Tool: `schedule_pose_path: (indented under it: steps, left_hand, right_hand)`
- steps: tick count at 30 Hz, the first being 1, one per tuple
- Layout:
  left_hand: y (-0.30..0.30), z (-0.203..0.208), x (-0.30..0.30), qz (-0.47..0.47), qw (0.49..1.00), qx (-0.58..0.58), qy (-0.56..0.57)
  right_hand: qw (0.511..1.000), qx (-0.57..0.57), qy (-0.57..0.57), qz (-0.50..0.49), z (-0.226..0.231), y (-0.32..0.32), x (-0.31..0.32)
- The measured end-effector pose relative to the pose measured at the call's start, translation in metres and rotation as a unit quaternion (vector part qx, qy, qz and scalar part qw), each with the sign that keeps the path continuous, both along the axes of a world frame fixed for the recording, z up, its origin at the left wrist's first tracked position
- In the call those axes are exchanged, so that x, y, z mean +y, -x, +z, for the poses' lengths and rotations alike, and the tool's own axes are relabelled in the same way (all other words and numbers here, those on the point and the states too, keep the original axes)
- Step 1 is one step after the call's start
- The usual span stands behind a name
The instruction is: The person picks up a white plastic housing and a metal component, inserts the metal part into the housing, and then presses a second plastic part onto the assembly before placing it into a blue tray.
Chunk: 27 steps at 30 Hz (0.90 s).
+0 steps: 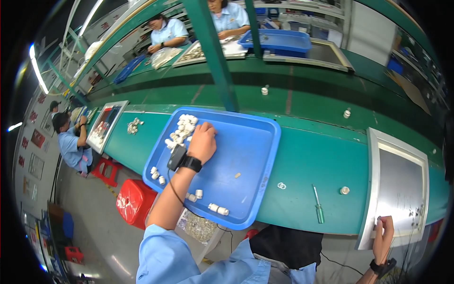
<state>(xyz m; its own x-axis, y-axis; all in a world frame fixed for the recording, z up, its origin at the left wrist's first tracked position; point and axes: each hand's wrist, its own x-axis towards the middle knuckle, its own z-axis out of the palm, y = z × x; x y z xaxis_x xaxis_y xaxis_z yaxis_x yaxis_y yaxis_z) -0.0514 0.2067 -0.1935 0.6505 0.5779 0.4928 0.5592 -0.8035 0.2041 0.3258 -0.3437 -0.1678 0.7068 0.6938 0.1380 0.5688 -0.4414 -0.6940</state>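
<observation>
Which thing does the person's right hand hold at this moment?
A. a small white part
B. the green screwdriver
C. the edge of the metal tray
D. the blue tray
C: the right hand grips the near edge of the metal tray, while the green screwdriver lies untouched on the bench.

Red rectangular wall signs [38, 138] in a column at far left, clear bag [165, 56] of small parts on far desk [302, 90], before a seated person
</observation>
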Motion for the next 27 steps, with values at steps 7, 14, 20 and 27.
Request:
schedule_pose_path:
  steps: [7, 14, 20, 27]
  left_hand:
    - [0.011, -0.008, 0.009, 0.018, 1.000, 0.000, -0.013]
    - [0.017, -0.021, 0.028, 0.030, 0.987, -0.042, 0.151]
    - [-0.002, 0.013, -0.040, 0.004, 0.975, -0.106, 0.194]
    - [-0.086, 0.060, -0.279, -0.289, 0.809, -0.166, 0.485]
  right_hand:
    - [0.995, -0.018, -0.093, -0.015, 0.013, 0.028, 0.036]
    - [0.915, 0.169, -0.348, 0.111, 0.027, 0.065, 0.045]
    - [0.863, 0.243, -0.412, 0.164, 0.015, 0.080, 0.046]
    - [0.777, 0.391, -0.473, 0.141, 0.004, 0.118, 0.056]
